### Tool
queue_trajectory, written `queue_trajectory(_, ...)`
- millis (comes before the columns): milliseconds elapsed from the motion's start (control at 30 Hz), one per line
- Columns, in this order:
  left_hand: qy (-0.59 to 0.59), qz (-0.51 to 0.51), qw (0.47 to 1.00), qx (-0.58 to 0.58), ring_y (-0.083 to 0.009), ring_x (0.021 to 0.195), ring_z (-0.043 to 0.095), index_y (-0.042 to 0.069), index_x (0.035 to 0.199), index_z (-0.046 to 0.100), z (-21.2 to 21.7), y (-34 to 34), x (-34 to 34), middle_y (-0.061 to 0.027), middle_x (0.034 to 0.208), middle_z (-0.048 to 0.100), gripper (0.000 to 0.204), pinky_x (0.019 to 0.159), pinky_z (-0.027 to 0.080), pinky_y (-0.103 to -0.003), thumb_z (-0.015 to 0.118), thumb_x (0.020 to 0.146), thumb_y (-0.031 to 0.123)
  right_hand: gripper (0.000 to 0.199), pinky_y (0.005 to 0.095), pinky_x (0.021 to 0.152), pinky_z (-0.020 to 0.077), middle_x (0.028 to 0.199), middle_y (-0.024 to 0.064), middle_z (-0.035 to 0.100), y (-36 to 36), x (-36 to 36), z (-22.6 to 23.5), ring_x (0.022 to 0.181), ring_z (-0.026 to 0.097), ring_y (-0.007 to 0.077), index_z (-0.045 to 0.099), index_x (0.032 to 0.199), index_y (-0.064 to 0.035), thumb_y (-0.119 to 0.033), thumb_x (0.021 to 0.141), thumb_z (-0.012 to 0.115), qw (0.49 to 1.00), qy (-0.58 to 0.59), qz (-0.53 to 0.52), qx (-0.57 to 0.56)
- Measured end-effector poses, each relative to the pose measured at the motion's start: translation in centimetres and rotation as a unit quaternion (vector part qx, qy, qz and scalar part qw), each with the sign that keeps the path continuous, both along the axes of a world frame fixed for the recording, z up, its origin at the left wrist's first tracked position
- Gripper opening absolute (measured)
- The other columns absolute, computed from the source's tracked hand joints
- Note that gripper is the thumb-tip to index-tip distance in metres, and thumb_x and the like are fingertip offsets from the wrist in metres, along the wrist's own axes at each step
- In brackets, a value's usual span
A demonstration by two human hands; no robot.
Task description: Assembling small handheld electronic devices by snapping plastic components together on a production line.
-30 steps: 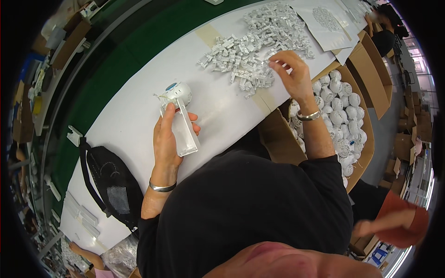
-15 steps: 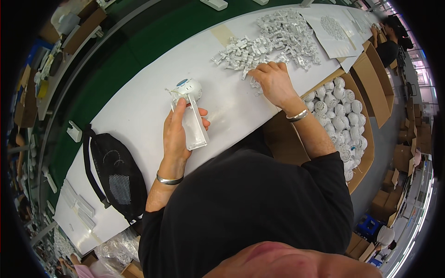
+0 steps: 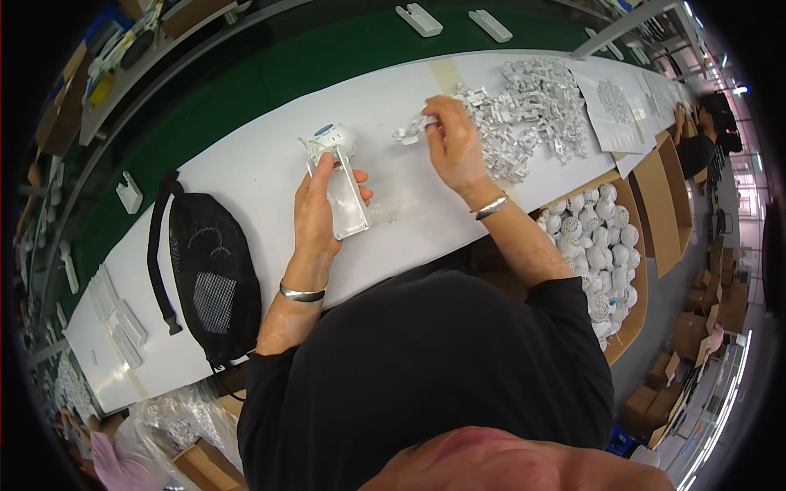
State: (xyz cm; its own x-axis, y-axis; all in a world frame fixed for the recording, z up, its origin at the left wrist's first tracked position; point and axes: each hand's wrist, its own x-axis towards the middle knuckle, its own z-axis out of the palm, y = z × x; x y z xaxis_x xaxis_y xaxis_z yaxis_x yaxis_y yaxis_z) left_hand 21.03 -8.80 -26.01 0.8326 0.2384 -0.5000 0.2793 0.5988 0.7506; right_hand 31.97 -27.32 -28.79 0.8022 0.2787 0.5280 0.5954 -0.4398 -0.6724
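Note:
My left hand [image 3: 313, 214] is wrapped round a white plastic housing [image 3: 349, 204], a long open trough tilted above the table. At its upper end sits a white ball-shaped head [image 3: 337, 141] with a blue patch on top; thin wires show beside it. My right hand [image 3: 453, 147] is at the left edge of a heap of small white plastic parts [image 3: 544, 106]. Its thumb and fingers are curled together on a small white part [image 3: 419, 124], mostly hidden by the fingertips. Several loose parts lie right beside them.
A black mesh bag [image 3: 214, 270] lies left on the white table [image 3: 246, 155]. At right stands a carton [image 3: 634, 315] of white ball-shaped heads [image 3: 602, 245]. Beyond the table runs a green belt [image 3: 286, 65] with white housings [image 3: 419, 20]. A person [image 3: 696, 139] works at far right.
My right hand has moved from the heap's near edge to its left edge, fingers curling in. My left hand keeps the housing. The whole view has shifted a little.

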Motion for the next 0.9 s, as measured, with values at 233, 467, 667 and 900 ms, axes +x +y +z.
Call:
queue_trajectory(233,0.020,0.029,0.999,0.008,-0.0168,0.059,0.064,-0.003,0.118,0.047,-0.6,0.5,0.0,-0.0127,0.081,0.065,0.046,0.050,0.052,-0.023,0.052,0.095,0.037,0.029,0.0306,0.072,0.0478,0.109,0.0081,0.058,-0.9,-2.3,-1.4,0.086,0.058,0.0228,0.058,0.108,-0.0036,0.002,0.080,0.060,0.952,0.017,0.096,-0.289)
queue_trajectory(467,-0.010,-0.006,1.000,-0.002,-0.0167,0.062,0.065,-0.002,0.119,0.047,-0.6,-0.3,-0.1,-0.0128,0.083,0.065,0.043,0.051,0.052,-0.023,0.057,0.092,0.031,0.026,0.0317,0.075,0.0483,0.106,0.0073,0.060,-3.1,-2.8,-1.1,0.087,0.059,0.0229,0.060,0.106,-0.0053,-0.001,0.081,0.062,0.961,0.106,0.164,-0.198)
queue_trajectory(667,-0.049,-0.059,0.996,0.038,-0.0172,0.067,0.065,-0.001,0.120,0.047,-0.8,-1.2,-0.1,-0.0123,0.087,0.064,0.042,0.058,0.052,-0.024,0.065,0.087,0.019,0.023,0.0302,0.074,0.0477,0.101,0.0060,0.059,-3.6,-2.8,-0.5,0.083,0.058,0.0212,0.062,0.102,-0.0056,-0.001,0.080,0.064,0.949,0.079,0.191,-0.238)
queue_trajectory(900,-0.063,-0.099,0.993,0.025,-0.0181,0.072,0.065,0.002,0.118,0.048,-0.5,-1.5,-0.1,-0.0108,0.093,0.062,0.045,0.066,0.052,-0.026,0.072,0.080,0.009,0.018,0.0295,0.072,0.0469,0.101,0.0049,0.059,-4.8,-3.3,0.6,0.082,0.057,0.0206,0.063,0.095,-0.0041,-0.003,0.078,0.067,0.940,0.210,0.199,-0.179)
